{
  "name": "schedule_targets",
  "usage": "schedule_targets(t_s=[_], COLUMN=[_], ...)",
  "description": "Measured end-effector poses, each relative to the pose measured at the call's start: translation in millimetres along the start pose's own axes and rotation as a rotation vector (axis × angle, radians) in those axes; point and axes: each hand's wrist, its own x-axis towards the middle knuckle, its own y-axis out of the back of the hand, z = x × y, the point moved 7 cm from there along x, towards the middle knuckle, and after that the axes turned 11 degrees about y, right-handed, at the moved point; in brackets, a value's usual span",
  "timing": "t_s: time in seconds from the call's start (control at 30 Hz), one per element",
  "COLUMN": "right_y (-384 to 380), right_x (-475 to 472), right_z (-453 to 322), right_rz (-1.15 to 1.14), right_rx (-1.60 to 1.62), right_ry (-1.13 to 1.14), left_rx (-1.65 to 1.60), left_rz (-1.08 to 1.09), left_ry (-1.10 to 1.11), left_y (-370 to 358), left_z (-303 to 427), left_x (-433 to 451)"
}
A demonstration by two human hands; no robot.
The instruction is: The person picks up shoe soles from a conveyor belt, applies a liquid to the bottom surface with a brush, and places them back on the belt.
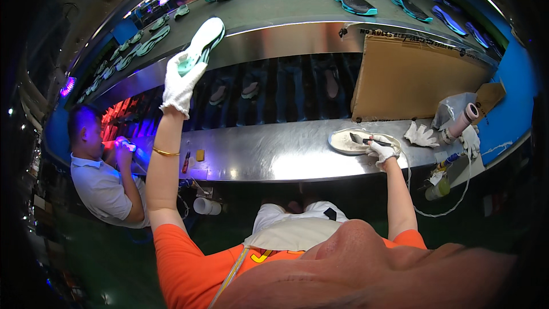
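Observation:
My left hand (pixel 183 81), in a white knit glove, is raised near the conveyor's front edge and grips a white and mint-green shoe sole (pixel 206 39) by one end. My right hand (pixel 381 150), also gloved but with bare fingertips showing, holds a brush (pixel 369 140) with a dark handle over an oval dish (pixel 343 140) of whitish material on the steel bench (pixel 266 154). The brush head lies over the dish. A pale cord passes beside my right hand.
Soles, including a black and teal one (pixel 354 1), lie on the green conveyor belt (pixel 279 2). A cardboard sheet (pixel 420 81) leans behind the bench. Spare gloves (pixel 421 134) and a pink bottle (pixel 461 123) stand right; a yellow block (pixel 200 155) lies left. A co-worker (pixel 107 184) sits at far left.

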Motion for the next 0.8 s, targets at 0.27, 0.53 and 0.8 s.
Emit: schedule_targets(t_s=[0.27, 0.53, 0.8], right_y=[-44, -21, -91], right_x=[-60, -71, -103], right_z=[-55, -37, -85], right_rz=[-0.004, -0.025, -0.088], right_rx=[0.168, 0.436, 0.473], right_ry=[0.096, 0.342, 0.289], left_rx=[-0.556, -1.42, -1.358], left_rz=[-0.234, -0.926, -0.585], left_ry=[0.368, 0.473, 0.673], left_y=[-49, -110, -129], left_z=[-46, -67, -63], left_x=[33, -67, -213])
